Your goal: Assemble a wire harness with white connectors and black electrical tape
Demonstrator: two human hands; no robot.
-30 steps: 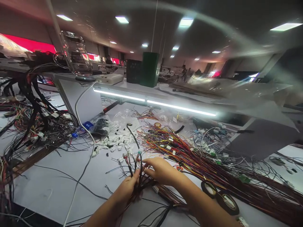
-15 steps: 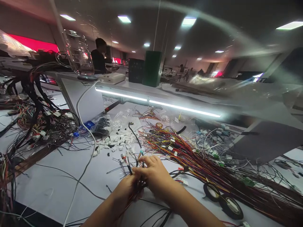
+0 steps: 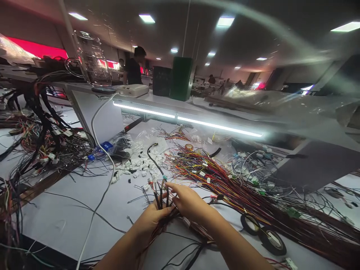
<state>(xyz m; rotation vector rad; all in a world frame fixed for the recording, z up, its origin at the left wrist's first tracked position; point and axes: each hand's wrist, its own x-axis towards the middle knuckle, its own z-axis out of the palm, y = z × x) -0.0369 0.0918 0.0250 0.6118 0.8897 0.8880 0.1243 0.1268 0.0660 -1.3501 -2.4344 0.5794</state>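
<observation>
We hold a bunch of black cables [image 3: 158,201] over the desk [image 3: 70,204], just toward six o'clock from the middle of our view. Our left hand [image 3: 154,215] has its fingers closed around the bunch, thumb across the front, cable ends pointing to twelve. Our right hand [image 3: 187,200] is at the bunch's three o'clock side, fingers slightly bent beside a cable with a teal plug [image 3: 165,177]; we cannot tell whether they grip it.

From our hands, loose white plugs [image 3: 136,165] lie scattered at eleven o'clock, and a bottle with a blue cap [image 3: 98,150] lies at ten. A thick spread of coloured wires [image 3: 236,187] runs from one o'clock round to four. Two rolls of black tape [image 3: 272,240] sit near four, side by side.
</observation>
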